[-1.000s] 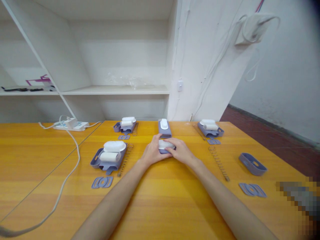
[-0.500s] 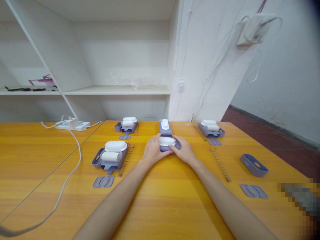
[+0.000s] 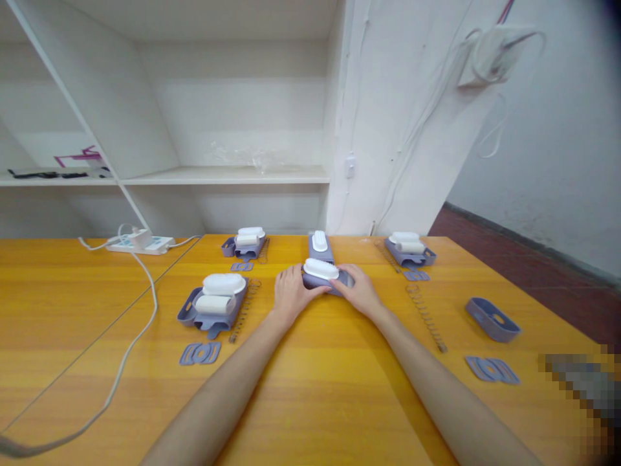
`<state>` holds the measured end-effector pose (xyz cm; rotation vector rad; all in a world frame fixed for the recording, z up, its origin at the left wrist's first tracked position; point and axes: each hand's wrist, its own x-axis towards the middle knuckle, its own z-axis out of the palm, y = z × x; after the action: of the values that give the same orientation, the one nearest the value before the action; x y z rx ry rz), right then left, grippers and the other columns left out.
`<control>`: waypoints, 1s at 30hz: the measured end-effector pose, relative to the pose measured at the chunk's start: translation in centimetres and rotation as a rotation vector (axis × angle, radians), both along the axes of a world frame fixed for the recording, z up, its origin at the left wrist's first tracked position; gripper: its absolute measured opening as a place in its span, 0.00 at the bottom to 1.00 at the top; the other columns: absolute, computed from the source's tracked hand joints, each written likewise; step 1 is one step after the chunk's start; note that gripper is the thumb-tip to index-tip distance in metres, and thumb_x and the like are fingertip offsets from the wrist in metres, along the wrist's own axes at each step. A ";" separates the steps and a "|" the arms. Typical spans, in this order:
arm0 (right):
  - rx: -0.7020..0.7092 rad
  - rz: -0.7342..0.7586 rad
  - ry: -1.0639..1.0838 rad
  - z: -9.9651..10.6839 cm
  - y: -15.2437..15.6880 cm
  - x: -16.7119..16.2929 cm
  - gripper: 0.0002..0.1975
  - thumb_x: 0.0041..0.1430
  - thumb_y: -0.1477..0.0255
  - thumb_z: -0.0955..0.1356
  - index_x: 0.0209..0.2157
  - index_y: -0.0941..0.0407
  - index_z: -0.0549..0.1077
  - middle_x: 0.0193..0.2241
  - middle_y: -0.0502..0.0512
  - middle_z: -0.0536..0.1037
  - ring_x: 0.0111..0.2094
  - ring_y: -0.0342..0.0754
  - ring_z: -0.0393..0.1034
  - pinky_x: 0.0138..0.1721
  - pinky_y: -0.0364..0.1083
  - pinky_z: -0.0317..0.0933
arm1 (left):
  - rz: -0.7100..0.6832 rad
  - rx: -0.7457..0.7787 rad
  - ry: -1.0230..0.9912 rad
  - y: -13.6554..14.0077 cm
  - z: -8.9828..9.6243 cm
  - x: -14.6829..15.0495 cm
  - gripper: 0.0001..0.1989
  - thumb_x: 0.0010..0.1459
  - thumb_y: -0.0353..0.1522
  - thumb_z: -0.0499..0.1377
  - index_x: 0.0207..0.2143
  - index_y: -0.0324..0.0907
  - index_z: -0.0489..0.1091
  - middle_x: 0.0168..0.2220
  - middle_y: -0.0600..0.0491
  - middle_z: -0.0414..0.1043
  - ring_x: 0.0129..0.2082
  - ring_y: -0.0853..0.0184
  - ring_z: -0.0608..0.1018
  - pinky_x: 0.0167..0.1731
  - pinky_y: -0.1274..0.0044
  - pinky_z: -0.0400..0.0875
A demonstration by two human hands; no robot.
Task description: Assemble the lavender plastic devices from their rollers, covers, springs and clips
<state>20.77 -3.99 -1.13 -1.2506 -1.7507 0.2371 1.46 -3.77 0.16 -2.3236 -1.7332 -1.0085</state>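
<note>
At the middle of the table, a grey-purple plastic case [image 3: 315, 281] lies lengthwise between my hands. On its top is a white oval brush [image 3: 321, 268], slightly tilted. My left hand [image 3: 292, 292] curls round the left end, thumb along the near side. On the right end, my right hand [image 3: 359, 291] grips the case with its thumb in front. Just behind stands another grey-purple part [image 3: 320, 254] with a white oval piece [image 3: 319, 241] on it. My fingers hide parts of the held case.
Similar sets of parts lie at front left [image 3: 216, 304], back left [image 3: 249, 243] and back right [image 3: 410, 249]. A coil spring [image 3: 427, 317], a purple tray [image 3: 492, 320] and a flat slotted plate [image 3: 491, 370] lie at right. A power strip [image 3: 145, 243] with a cable is at left.
The white brush sits higher and tilts more, with more of the case's near side visible. My left hand has shifted slightly left and down along the case.
</note>
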 end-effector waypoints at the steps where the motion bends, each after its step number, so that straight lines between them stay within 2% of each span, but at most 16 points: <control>1: -0.001 0.000 0.002 0.0 0.0 0.0 0.18 0.51 0.61 0.69 0.41 0.56 0.71 0.41 0.57 0.74 0.44 0.51 0.67 0.48 0.51 0.60 | -0.029 -0.003 -0.002 0.1 0.0 0.0 0.37 0.42 0.59 0.55 0.46 0.41 0.63 0.40 0.45 0.71 0.43 0.56 0.73 0.42 0.70 0.63; 7: 0.004 -0.001 0.016 -0.1 0.0 0.1 0.18 0.51 0.60 0.69 0.41 0.55 0.71 0.40 0.57 0.74 0.43 0.52 0.67 0.48 0.52 0.60 | -0.108 -0.010 -0.030 0.4 -0.2 -0.2 0.36 0.44 0.56 0.58 0.48 0.42 0.61 0.42 0.47 0.70 0.44 0.58 0.72 0.43 0.71 0.64; 19: 0.008 0.006 0.006 0.0 -0.2 0.0 0.17 0.51 0.61 0.69 0.41 0.55 0.71 0.40 0.57 0.73 0.44 0.52 0.67 0.48 0.52 0.60 | -0.124 0.004 -0.090 0.7 -0.5 -0.2 0.37 0.42 0.55 0.60 0.48 0.42 0.62 0.44 0.45 0.70 0.46 0.55 0.72 0.44 0.67 0.64; 25: 0.017 0.006 -0.008 -0.2 0.0 0.1 0.18 0.52 0.61 0.69 0.42 0.55 0.70 0.41 0.57 0.73 0.44 0.52 0.67 0.48 0.52 0.60 | -0.227 -0.003 -0.132 1.1 -0.5 -0.5 0.33 0.43 0.52 0.62 0.46 0.42 0.63 0.43 0.48 0.70 0.45 0.58 0.72 0.43 0.69 0.66; 30: 0.006 -0.013 -0.020 -0.1 0.0 0.1 0.18 0.52 0.60 0.68 0.42 0.56 0.71 0.41 0.57 0.73 0.44 0.52 0.67 0.48 0.52 0.60 | -0.290 0.007 -0.168 1.4 -0.7 -0.8 0.33 0.42 0.50 0.63 0.47 0.42 0.63 0.46 0.47 0.69 0.47 0.58 0.71 0.47 0.67 0.65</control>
<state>20.91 -4.02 -1.25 -1.2643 -1.7586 0.2122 0.68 -2.34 -0.51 -2.6066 -1.4640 -1.2851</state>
